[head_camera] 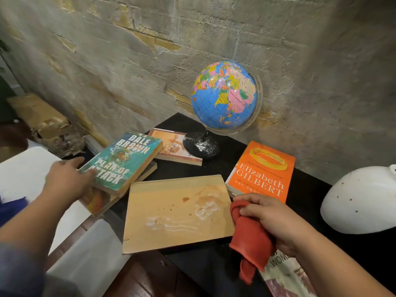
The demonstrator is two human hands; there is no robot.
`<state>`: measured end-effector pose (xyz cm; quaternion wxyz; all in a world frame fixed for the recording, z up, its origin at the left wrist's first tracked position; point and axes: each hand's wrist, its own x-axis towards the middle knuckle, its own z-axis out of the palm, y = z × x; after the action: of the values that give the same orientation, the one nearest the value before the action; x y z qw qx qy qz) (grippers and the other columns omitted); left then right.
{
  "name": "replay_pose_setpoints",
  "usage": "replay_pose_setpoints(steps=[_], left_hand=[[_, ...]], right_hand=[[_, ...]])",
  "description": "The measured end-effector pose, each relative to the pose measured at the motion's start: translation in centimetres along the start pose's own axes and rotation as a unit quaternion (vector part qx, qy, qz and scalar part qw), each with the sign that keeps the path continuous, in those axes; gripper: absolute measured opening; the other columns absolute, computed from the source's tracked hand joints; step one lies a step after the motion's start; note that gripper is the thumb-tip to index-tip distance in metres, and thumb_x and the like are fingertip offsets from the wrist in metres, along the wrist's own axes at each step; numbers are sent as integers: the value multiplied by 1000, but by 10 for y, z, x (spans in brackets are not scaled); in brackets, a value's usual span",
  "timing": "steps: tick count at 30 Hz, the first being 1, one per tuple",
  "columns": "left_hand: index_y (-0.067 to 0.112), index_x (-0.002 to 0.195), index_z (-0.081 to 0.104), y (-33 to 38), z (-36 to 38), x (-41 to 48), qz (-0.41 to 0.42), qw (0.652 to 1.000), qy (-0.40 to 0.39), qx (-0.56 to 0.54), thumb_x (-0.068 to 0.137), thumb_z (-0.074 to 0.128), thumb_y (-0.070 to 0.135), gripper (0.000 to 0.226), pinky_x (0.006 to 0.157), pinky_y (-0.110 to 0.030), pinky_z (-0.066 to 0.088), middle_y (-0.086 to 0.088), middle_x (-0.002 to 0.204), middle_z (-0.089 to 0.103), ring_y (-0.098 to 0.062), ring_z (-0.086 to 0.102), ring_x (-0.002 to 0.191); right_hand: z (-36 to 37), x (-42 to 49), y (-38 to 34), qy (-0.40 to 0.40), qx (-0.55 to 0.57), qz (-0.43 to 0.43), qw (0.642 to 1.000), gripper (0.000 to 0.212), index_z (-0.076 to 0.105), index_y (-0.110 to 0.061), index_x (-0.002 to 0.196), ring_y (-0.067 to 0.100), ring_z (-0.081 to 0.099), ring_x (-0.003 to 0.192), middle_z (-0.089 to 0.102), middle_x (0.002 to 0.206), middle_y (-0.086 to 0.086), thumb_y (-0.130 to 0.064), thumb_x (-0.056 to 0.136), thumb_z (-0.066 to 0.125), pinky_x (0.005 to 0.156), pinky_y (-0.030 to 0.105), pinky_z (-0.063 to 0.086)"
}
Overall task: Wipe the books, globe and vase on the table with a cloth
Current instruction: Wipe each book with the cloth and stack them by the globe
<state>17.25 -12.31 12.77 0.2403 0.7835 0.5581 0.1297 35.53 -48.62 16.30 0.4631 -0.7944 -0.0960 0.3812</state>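
Counting six books [177, 211], one globe [224, 95], one vase [360, 200]: left hand [64, 181] holds teal book [122, 159], right hand [270, 217] grips cloth [250, 239].

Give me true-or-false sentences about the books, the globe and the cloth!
1. The right hand holds a red cloth. True.
2. The globe lies on its side. False: it stands on its black base.
3. The left hand holds the teal book. True.
4. The orange book sits on top of the globe. False: it lies flat on the table.
5. The tan book is spotless. False: it has stains and white smears.
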Motion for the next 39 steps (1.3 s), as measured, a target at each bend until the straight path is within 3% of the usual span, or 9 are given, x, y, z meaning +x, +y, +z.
replay_pose_setpoints(steps=[2,3,6,9,11,14,18,24,39], left_hand=[[19,115,64,10,-7,-24,50,998,36,-12,91,56,37,31,83,-46,52,-15,112,62,-33,59,97],[19,103,67,13,-6,-39,64,998,6,-9,92,54,36,24,79,-41,52,-11,100,66,-29,61,90],[14,86,66,18,12,-86,40,977,-207,19,96,49,34,29,67,-33,54,-6,77,69,-20,66,73],[7,97,61,8,26,-111,-40,941,-298,-154,98,48,29,26,72,-40,58,-20,91,67,-31,67,83],[9,102,59,1,28,-113,-65,923,-302,-231,96,50,28,21,69,-38,58,-28,99,63,-35,65,87],[8,105,57,-5,27,-117,-79,911,-315,-255,92,57,26,22,66,-36,57,-28,100,64,-37,66,87],[15,114,52,-18,27,-127,-94,888,-370,-257,88,64,20,29,78,-48,58,-25,93,70,-38,69,85],[53,141,15,-18,27,-127,-39,878,-373,-296,86,66,11,85,83,-46,56,-13,100,72,-29,71,90],[48,145,14,-14,34,-123,-37,884,-364,-291,86,64,8,88,82,-48,57,-11,101,70,-29,70,90]], right_hand=[[-4,2,2,14,-37,13,999,26,71,-30,101,26,67,93,70,102,5,-11,84,63,85,41,56],[-6,4,3,16,-54,20,998,28,69,-30,106,23,65,94,68,105,3,-12,84,64,83,38,56],[-5,6,5,1,-83,37,996,37,64,-31,115,18,61,100,63,114,-3,-13,82,64,83,29,51],[0,8,7,-23,-102,50,993,32,69,-31,106,20,64,98,67,109,-3,-12,81,63,89,35,54],[2,7,5,-30,-109,50,992,26,71,-30,95,24,67,93,70,98,1,-10,81,62,87,38,56],[1,9,1,-25,-177,35,983,24,67,-31,99,22,63,94,66,103,1,-16,81,64,82,37,54],[-3,16,-10,69,-305,-98,945,19,58,-31,96,14,53,95,57,108,-4,-23,82,69,67,21,39],[27,25,19,101,-375,-213,897,33,63,-33,122,10,50,110,47,111,-13,-28,90,63,90,19,34],[29,37,20,89,-379,-256,885,32,62,-33,124,4,46,101,45,107,-12,-26,93,59,86,11,28]])
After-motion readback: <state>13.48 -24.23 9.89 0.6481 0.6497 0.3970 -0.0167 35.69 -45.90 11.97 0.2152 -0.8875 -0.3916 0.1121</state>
